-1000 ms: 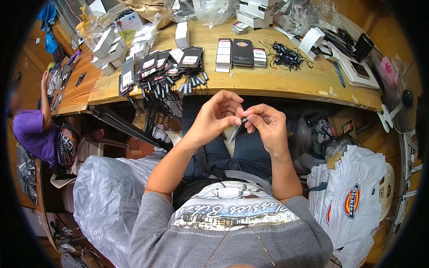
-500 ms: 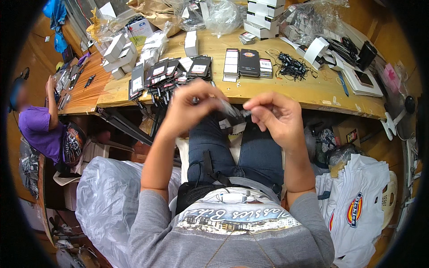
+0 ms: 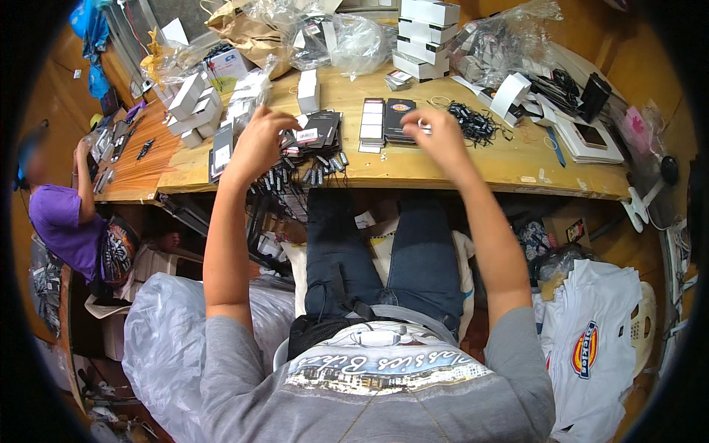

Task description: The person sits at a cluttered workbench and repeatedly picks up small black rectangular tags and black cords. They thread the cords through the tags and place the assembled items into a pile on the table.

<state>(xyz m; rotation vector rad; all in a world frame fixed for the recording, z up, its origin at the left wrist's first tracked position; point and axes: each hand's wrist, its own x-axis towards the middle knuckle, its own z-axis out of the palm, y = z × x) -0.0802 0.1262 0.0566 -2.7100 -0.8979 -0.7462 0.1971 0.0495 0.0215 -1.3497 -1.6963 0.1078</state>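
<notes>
My left hand [image 3: 257, 144] is raised over the left pile of black cards [image 3: 319, 127], its fingers bent and apart with nothing visible in them. Black cords with small grey tags [image 3: 295, 176] hang from that pile over the table's front edge. My right hand [image 3: 437, 140] hovers by a stack of black cards [image 3: 399, 108], partly covering it. Its thumb and forefinger look apart, slightly blurred, and no object shows between them. Left of that stack lies a column of white-labelled cards [image 3: 372, 122]. A tangle of black cords [image 3: 473, 124] sits just right of my right hand.
White boxes stand stacked at the back [image 3: 427, 37] and at the left [image 3: 193, 103]. Clear plastic bags [image 3: 354, 44] line the rear. A phone [image 3: 589, 135] lies at the right. Another person in a purple shirt [image 3: 59, 214] sits at the left table.
My hands have moved apart and forward over the table from above my lap. The small grey item between them no longer shows in either hand.
</notes>
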